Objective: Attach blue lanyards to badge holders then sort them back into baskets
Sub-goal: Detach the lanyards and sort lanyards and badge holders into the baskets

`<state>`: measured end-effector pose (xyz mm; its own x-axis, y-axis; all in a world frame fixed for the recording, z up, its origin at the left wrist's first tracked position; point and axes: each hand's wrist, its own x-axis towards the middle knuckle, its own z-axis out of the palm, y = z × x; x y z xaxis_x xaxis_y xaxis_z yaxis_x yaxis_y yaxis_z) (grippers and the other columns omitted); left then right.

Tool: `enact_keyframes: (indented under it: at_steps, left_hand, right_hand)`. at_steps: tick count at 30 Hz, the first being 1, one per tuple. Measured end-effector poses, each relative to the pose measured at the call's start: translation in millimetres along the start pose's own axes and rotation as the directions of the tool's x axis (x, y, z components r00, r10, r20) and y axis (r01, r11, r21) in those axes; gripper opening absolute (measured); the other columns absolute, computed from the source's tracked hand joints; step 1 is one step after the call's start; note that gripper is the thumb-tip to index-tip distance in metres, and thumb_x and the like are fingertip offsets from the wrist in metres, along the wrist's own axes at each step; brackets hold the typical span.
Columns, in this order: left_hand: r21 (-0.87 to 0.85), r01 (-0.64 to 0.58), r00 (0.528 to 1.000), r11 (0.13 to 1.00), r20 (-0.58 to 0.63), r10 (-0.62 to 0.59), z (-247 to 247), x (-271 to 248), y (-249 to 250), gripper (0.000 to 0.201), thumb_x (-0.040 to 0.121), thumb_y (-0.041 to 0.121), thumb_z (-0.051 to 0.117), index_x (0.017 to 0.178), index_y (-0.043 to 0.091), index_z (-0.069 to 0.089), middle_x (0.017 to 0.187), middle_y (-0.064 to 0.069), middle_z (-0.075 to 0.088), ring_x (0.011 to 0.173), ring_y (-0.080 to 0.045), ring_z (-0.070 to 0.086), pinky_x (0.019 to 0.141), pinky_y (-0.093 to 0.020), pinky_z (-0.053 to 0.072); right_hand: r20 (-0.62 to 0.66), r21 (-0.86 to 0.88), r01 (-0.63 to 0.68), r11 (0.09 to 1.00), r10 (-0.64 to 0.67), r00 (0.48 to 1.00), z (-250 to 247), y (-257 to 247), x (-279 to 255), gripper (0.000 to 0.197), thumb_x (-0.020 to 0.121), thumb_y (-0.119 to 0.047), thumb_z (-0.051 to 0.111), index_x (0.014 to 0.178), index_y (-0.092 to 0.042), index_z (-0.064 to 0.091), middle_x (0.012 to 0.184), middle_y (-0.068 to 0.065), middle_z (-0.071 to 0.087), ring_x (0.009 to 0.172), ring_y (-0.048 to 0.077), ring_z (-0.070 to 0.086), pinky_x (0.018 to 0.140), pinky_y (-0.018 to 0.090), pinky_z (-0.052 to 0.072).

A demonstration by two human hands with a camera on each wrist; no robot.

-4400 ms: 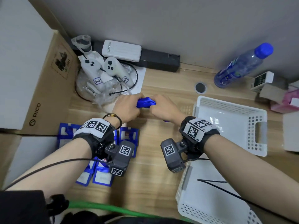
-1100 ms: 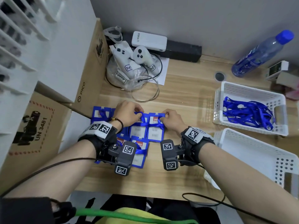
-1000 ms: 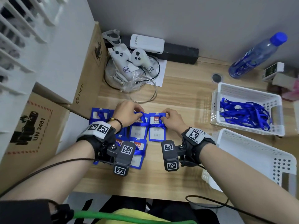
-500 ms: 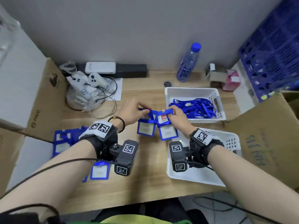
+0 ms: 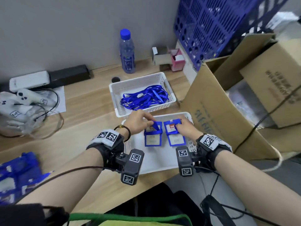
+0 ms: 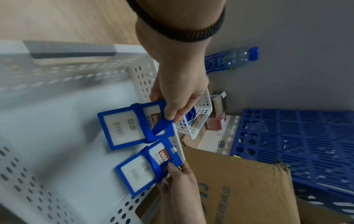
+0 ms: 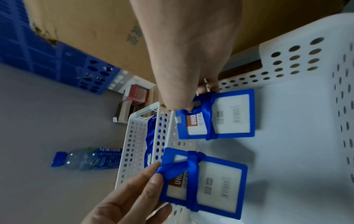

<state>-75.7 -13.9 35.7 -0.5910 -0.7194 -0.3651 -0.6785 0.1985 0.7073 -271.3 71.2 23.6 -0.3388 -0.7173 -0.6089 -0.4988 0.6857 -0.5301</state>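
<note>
Each of my hands holds a blue badge holder wrapped in a blue lanyard over the near white basket (image 5: 162, 167). My left hand (image 5: 143, 122) pinches the top of the left badge holder (image 5: 153, 136) (image 6: 124, 125) (image 7: 206, 183). My right hand (image 5: 182, 127) pinches the top of the right badge holder (image 5: 175, 136) (image 6: 145, 168) (image 7: 220, 115). Both holders hang just above the basket floor, side by side. The far white basket (image 5: 138, 82) holds several loose blue lanyards (image 5: 145, 97).
More blue badge holders (image 5: 14, 173) lie blurred at the table's left edge. A water bottle (image 5: 127, 51) stands at the back wall. An open cardboard box (image 5: 211, 111) rises right of the baskets, a blue crate (image 5: 219, 25) behind it. White controllers (image 5: 24, 98) sit far left.
Both hands lifted two lanyard-wrapped badge holders from the pile at the left and carried them rightward; they now hang inside the near white basket.
</note>
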Motion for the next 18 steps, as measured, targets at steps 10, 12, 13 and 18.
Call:
enact_keyframes:
  at_steps: [10,12,13,18]
  left_hand:
    - [0.069,0.126,0.987,0.99,0.089,-0.132,15,-15,-2,0.031,0.093,0.007,0.048,0.114,0.019,0.066,0.122,0.004,0.064,0.108,-0.015,0.061,0.08,-0.014,0.041]
    - [0.03,0.203,0.963,0.979,0.175,-0.205,18,-14,-9,0.026,0.094,0.011,0.048,0.114,0.017,0.062,0.12,-0.005,0.064,0.097,-0.02,0.063,0.088,-0.029,0.051]
    - [0.004,0.253,0.944,0.967,0.219,-0.248,20,-14,-10,0.025,0.094,0.012,0.047,0.116,0.016,0.06,0.119,-0.008,0.064,0.091,-0.021,0.063,0.089,-0.035,0.053]
    - [-0.051,0.368,0.896,0.928,0.287,-0.34,29,-10,-11,0.044,0.095,0.015,0.048,0.139,0.013,0.045,0.127,-0.008,0.058,0.096,-0.024,0.062,0.09,-0.036,0.055]
  right_hand:
    - [0.063,-0.168,0.085,0.982,-0.075,0.995,21,17,-1,0.032,0.09,-0.01,0.039,0.114,-0.026,0.053,0.136,0.013,0.04,0.127,0.03,0.037,0.105,0.038,0.033]
    - [0.219,-0.123,0.072,0.99,-0.044,0.975,28,14,-3,0.026,0.091,-0.009,0.04,0.089,-0.027,0.059,0.107,0.002,0.057,0.091,0.019,0.055,0.08,0.031,0.044]
    - [0.318,-0.129,0.067,0.989,-0.022,0.948,31,14,-5,0.025,0.093,-0.012,0.042,0.09,-0.026,0.061,0.099,-0.003,0.058,0.087,0.015,0.055,0.077,0.028,0.044]
    - [0.423,-0.22,0.072,0.973,0.028,0.906,37,15,-10,0.037,0.099,-0.021,0.038,0.124,0.0,0.056,0.139,0.011,0.051,0.121,0.028,0.052,0.102,0.037,0.041]
